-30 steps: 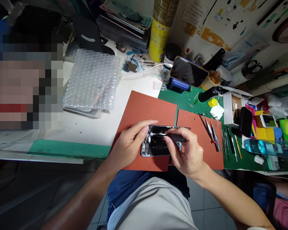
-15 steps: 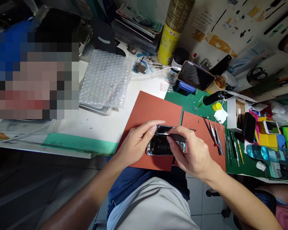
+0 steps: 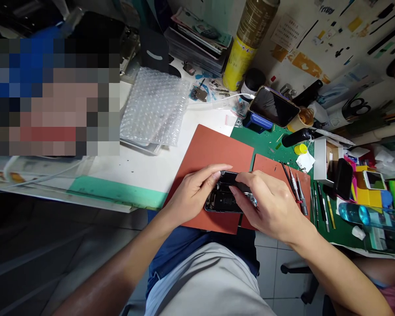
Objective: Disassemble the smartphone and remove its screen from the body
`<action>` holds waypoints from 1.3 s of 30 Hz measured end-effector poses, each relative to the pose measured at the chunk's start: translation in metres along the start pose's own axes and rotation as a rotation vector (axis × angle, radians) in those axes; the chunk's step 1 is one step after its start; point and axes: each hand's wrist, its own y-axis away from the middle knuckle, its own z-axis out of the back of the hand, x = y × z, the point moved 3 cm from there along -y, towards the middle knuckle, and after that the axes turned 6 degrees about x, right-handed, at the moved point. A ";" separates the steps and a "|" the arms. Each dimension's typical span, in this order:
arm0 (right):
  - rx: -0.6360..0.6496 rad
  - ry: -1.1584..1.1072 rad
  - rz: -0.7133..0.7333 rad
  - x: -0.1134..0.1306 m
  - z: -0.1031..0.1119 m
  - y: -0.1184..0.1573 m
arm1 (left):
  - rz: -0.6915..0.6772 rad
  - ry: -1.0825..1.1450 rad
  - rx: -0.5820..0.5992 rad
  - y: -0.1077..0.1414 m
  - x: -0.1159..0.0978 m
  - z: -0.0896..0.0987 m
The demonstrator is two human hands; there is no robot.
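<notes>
An opened smartphone [image 3: 224, 201], its black battery and inner parts showing, lies across the brown mat [image 3: 217, 142]. My left hand [image 3: 187, 197] is closed on the phone's left end, with the thumb near the raised far part. Over the phone's right half, my right hand [image 3: 266, 202] pinches a dark slim tool [image 3: 242, 186] between thumb and index finger. Its kind and its tip are mostly hidden by my fingers. Right of that hand, several screwdrivers [image 3: 295, 186] rest on a second brown mat [image 3: 263, 164].
Tweezers and thin tools [image 3: 322, 204] lie on the green mat [image 3: 334, 228] at the right. A propped phone [image 3: 274, 106] with a white cable stands behind. Bubble wrap [image 3: 154, 105] covers the white table at left. Another person [image 3: 52, 101], blurred out, is at far left.
The whole view has shifted slightly, so things sit a little further right. My right hand still works over the phone, its fingers now covering more of the dark tool.
</notes>
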 end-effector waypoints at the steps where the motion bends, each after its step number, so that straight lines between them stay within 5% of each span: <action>1: 0.025 -0.027 0.009 0.000 0.001 -0.001 | 0.001 0.002 0.000 0.000 0.000 0.000; 12: 0.141 -0.125 0.005 -0.003 0.006 -0.003 | 0.007 0.028 0.000 0.000 0.002 -0.001; 39: 0.028 0.102 0.032 -0.004 0.007 -0.007 | -0.014 0.018 -0.008 -0.001 -0.001 -0.001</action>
